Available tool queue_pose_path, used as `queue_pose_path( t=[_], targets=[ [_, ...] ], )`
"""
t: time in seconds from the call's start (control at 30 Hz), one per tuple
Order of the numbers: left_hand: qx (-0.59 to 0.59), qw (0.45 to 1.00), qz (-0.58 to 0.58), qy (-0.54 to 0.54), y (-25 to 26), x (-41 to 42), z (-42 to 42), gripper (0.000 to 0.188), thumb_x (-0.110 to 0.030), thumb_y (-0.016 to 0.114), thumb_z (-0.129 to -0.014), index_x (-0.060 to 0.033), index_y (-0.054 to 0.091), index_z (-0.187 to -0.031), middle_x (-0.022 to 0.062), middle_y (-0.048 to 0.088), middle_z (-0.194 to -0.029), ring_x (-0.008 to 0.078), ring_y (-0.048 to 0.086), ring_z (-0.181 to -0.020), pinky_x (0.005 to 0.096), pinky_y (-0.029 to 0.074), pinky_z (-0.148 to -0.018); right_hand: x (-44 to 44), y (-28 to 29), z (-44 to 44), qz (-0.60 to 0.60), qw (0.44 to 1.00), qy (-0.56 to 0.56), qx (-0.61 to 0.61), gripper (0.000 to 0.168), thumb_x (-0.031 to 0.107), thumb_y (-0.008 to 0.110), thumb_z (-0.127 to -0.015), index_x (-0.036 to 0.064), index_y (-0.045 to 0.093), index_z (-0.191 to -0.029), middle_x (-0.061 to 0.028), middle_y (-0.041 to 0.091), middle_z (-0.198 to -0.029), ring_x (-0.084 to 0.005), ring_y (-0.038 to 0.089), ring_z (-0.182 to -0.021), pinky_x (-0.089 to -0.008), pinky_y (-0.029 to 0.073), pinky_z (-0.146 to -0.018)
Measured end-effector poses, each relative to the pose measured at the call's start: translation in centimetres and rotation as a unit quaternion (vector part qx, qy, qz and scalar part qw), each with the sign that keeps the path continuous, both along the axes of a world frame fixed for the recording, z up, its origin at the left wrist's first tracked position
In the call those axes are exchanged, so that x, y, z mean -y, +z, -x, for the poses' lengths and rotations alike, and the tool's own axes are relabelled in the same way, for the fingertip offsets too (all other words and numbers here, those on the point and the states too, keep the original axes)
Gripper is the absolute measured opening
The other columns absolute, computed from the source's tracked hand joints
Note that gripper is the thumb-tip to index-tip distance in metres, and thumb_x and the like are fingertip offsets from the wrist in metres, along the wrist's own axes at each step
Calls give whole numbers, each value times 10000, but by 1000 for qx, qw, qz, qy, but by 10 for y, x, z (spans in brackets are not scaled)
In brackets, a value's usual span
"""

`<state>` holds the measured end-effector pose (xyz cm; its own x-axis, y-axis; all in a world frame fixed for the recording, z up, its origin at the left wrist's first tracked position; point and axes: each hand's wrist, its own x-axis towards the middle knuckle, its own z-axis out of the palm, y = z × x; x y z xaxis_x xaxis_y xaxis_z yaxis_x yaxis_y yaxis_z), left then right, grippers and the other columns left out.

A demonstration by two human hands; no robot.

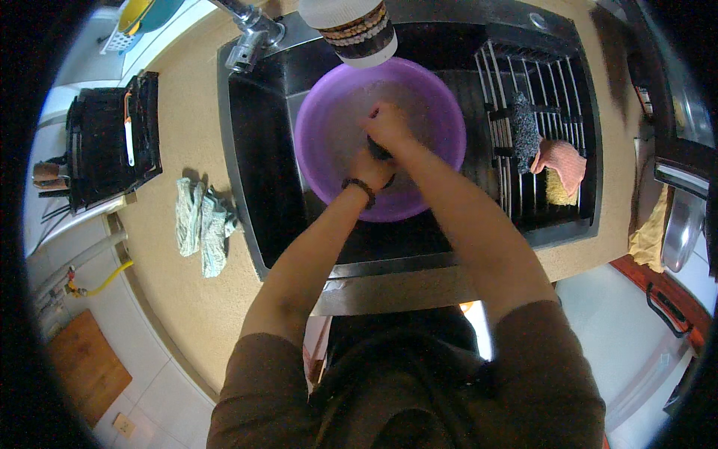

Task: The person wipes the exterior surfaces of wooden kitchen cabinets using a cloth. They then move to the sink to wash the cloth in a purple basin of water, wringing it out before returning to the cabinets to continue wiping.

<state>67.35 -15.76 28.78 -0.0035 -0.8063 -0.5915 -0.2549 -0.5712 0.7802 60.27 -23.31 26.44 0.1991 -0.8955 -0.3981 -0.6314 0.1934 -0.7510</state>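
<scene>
A round purple plastic basin (443,101) stands in a black sink (258,168), with cloudy water in it. Both of my hands are together over the middle of the basin. My right hand (387,123) is closed around part of a dark item (377,149), which looks like cloth but is too blurred to name. Just below it, my left hand (373,168), with a dark beaded bracelet at the wrist, is against the same dark item; its fingers are partly hidden.
A faucet (244,53) and a patterned container (362,33) are at the sink's far side. Right of the basin, a metal rack (505,129) bears a grey scrubber (524,132) and a pink cloth (564,163). Crumpled light cloths (205,224) lie on the left counter.
</scene>
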Motion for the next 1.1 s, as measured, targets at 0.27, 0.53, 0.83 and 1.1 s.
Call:
queue_pose_path(
  t=[0.27, 0.53, 0.83, 1.1],
  targets=[
    [-827, 459, -212, 246, 102, -15, 48, 530, -140, 592, -767, 1, 382, -1232, 81, 506, -887, 130, 528, -706, 290, 443, -757, -54, 33, 49, -350, 439, -268, 783, 396, 385, 543, -835, 159, 485, -1155, -65, 522, -1100, -215, 540, -925, -472, 471, -751],
    [-903, 191, -296, 246, 133, -31, 35, 533, -112, 588, -744, -35, 374, -1226, 57, 497, -1134, 89, 490, -673, 226, 416, -639, -38, 108, 15, -154, 246, -38, 956, 168, 311, 491, -885, 143, 482, -895, 2, 469, -801, -113, 452, -735, -299, 406, -670],
    [-687, 657, -297, 92, 155, -26, -12, 314, -239, 584, -831, -52, 433, -1033, 17, 469, -836, 99, 429, -606, 237, 360, -522, -26, 158, 37, -271, 654, -86, 701, 273, 227, 493, -872, 140, 395, -632, 40, 325, -524, -91, 346, -454, -272, 329, -468],
    [-418, 864, -276, 56, 112, -24, -15, 188, -203, 591, -808, -39, 528, -872, 31, 516, -685, 142, 505, -594, 276, 404, -494, -23, 121, 21, -224, 861, -66, 452, 208, 186, 617, -783, 87, 482, -660, -19, 485, -524, -129, 467, -427, -283, 406, -425]
  ],
)
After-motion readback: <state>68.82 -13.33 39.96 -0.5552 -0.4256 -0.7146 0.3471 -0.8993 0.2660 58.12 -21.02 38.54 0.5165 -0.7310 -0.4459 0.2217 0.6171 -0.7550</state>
